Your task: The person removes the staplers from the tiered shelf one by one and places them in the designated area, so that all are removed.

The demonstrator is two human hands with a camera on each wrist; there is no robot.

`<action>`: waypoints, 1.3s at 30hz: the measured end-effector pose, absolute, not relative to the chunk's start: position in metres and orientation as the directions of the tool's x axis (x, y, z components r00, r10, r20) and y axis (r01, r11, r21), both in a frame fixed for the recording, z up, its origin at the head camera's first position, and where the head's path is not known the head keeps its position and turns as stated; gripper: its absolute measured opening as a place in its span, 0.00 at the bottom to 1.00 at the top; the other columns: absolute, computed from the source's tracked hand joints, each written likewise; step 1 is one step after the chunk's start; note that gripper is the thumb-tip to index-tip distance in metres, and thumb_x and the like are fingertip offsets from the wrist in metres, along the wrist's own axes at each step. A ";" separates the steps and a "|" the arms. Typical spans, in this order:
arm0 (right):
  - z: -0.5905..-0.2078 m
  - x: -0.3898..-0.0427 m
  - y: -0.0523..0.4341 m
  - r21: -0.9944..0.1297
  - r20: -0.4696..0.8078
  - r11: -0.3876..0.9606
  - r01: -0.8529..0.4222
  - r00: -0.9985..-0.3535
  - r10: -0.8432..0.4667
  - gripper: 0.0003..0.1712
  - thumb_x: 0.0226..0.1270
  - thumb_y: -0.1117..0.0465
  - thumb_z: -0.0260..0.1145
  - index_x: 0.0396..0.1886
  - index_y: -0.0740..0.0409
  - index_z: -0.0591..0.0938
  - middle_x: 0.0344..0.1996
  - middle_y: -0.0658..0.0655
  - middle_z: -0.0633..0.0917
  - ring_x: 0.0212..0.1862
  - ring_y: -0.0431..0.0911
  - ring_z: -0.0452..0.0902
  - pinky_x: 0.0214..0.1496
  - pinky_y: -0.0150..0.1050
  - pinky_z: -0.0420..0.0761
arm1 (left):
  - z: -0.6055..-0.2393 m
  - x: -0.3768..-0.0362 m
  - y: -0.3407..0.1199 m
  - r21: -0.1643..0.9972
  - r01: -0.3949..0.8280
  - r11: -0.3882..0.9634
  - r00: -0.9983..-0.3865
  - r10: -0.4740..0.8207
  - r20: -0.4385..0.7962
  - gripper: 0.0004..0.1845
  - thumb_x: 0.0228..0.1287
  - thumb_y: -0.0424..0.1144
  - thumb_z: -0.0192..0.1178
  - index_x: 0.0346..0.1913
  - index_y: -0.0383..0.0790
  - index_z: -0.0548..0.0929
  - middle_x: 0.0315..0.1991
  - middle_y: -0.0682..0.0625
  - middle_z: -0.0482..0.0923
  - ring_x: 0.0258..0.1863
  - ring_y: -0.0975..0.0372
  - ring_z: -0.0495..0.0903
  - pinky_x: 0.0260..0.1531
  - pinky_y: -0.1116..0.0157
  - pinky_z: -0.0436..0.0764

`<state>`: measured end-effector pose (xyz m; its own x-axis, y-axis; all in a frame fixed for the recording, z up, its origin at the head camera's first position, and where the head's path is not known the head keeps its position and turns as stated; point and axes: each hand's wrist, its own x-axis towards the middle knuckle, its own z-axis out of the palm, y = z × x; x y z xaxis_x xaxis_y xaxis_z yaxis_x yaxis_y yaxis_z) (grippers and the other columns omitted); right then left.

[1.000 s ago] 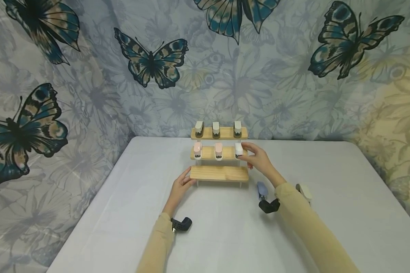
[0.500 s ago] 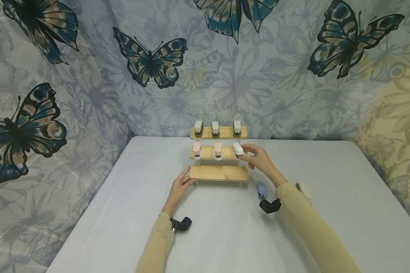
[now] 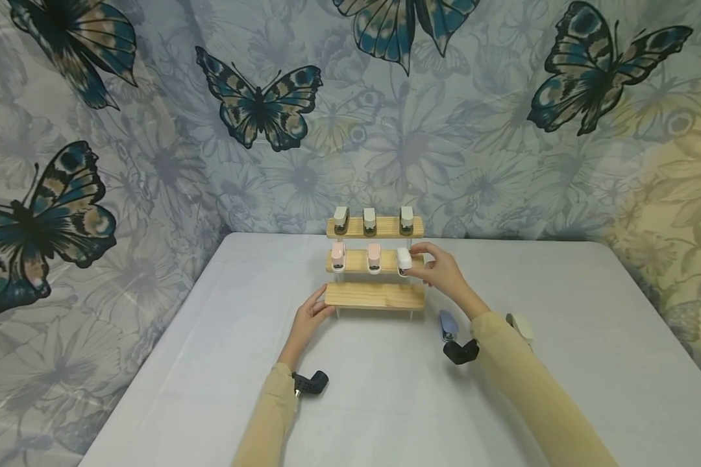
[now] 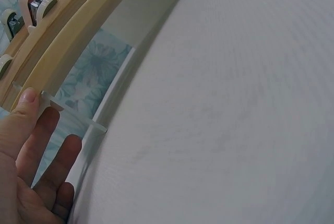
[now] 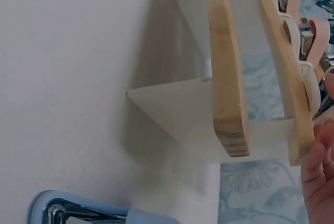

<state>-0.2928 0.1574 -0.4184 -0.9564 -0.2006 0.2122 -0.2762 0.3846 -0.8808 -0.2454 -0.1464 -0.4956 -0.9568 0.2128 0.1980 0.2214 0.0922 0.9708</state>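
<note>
My right hand (image 3: 444,269) pinches a white stapler (image 3: 404,258) at the right end of the middle board of a three-step wooden display stand. In the right wrist view, that hand (image 5: 321,177) is partly cut off at the frame edge. Two pink staplers (image 3: 374,255) with white bases stand to the left on the same board. My left hand (image 3: 308,321) grips the left end of the lowest board (image 3: 375,296). Its thumb lies on the wood in the left wrist view, the forefinger below, the other fingers loosely bent beside a clear support (image 4: 78,115).
Three pale staplers (image 3: 369,222) line the top board. On the white table (image 3: 374,395), a blue stapler (image 3: 448,324) lies right of the stand. Farther right, a cream stapler (image 3: 522,327) is partly hidden by my sleeve. A butterfly-print backdrop (image 3: 444,155) rises behind.
The white stapler tilted half a second ago and now points straight forward, slightly farther left on the middle board. My right hand shifted left with it; my left hand stayed put.
</note>
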 end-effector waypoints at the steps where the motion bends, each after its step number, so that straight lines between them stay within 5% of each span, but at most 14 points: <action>1: -0.418 -0.294 0.157 -0.875 0.219 0.389 -0.289 -0.952 -0.214 0.30 0.49 0.61 0.72 0.53 0.60 0.72 0.49 0.61 0.76 0.12 0.43 0.68 0.16 0.35 0.72 | -0.496 -0.245 -0.146 0.971 0.221 0.091 -0.957 0.214 0.198 0.32 0.61 0.33 0.57 0.65 0.30 0.57 0.48 0.35 0.74 0.48 0.52 0.74 0.51 0.59 0.68; 14: -0.414 -0.307 0.161 -0.824 0.183 0.460 -0.330 -0.924 -0.334 0.38 0.48 0.59 0.72 0.59 0.62 0.67 0.55 0.64 0.71 0.13 0.42 0.68 0.17 0.34 0.70 | -0.494 -0.246 -0.146 0.972 0.210 0.110 -0.962 0.203 0.185 0.32 0.61 0.34 0.57 0.65 0.31 0.58 0.48 0.35 0.74 0.48 0.53 0.75 0.51 0.59 0.68; 25: -0.414 -0.307 0.161 -0.854 0.155 0.432 -0.291 -0.934 -0.323 0.33 0.48 0.62 0.72 0.55 0.65 0.70 0.45 0.65 0.75 0.19 0.43 0.73 0.19 0.36 0.72 | -0.493 -0.244 -0.146 0.972 0.210 0.105 -0.962 0.200 0.186 0.32 0.60 0.33 0.57 0.65 0.31 0.57 0.49 0.34 0.73 0.48 0.51 0.74 0.51 0.59 0.69; 32: -0.414 -0.307 0.165 -0.861 0.158 0.407 -0.307 -0.920 -0.359 0.31 0.49 0.69 0.70 0.54 0.67 0.70 0.47 0.68 0.74 0.21 0.53 0.74 0.19 0.37 0.72 | -0.494 -0.245 -0.146 0.973 0.202 0.115 -0.963 0.202 0.177 0.32 0.60 0.33 0.57 0.65 0.31 0.57 0.49 0.35 0.74 0.48 0.52 0.75 0.52 0.59 0.68; 39: -0.413 -0.307 0.175 -0.870 0.170 0.377 -0.317 -0.912 -0.374 0.33 0.50 0.69 0.69 0.57 0.64 0.69 0.53 0.69 0.71 0.17 0.46 0.71 0.16 0.34 0.70 | -0.494 -0.244 -0.145 0.969 0.212 0.125 -0.962 0.203 0.184 0.32 0.61 0.32 0.57 0.65 0.30 0.57 0.49 0.35 0.74 0.48 0.53 0.75 0.51 0.59 0.69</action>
